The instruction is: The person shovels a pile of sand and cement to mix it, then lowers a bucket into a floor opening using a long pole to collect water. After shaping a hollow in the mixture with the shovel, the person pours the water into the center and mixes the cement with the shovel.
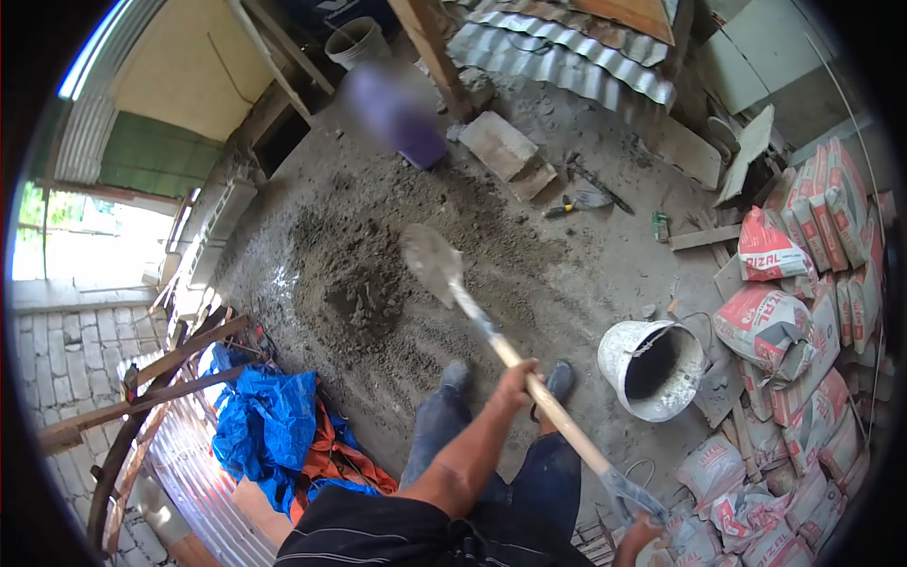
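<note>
A shovel with a wooden shaft slants across the middle of the view. My left hand is closed around the shaft partway down. At the handle end, my right hand grips the grey grip, partly cut off by the view's dark edge. The shovel's blade, coated in grey, is over the right side of a heap of damp grey mortar mix. Whether the blade touches the heap I cannot tell. My shoes stand on the floor just behind the mix.
A mortar-stained white bucket stands right of my feet. Cement bags are stacked along the right. A trowel and concrete blocks lie ahead, near a purple container. Blue tarp and timber lie at left.
</note>
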The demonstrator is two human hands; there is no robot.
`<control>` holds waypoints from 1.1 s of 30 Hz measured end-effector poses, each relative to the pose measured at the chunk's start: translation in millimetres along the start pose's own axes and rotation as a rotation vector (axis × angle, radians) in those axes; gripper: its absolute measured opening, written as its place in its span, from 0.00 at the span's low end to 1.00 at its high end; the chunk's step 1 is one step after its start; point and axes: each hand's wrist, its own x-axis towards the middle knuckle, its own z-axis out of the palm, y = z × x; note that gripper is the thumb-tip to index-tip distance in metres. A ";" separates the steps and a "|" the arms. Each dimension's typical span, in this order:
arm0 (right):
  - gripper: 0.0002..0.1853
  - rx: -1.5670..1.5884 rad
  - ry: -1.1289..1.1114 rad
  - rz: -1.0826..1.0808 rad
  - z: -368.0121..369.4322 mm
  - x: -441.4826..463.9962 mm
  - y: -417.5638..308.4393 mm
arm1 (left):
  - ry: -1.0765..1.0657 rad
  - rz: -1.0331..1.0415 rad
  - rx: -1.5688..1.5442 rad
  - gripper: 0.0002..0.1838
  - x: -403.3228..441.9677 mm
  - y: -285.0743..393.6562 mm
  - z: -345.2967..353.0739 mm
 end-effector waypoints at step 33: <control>0.11 0.254 -0.338 -1.202 268.3 -37.6 -504.8 | -0.109 0.294 -0.492 0.08 55.6 404.7 -18.2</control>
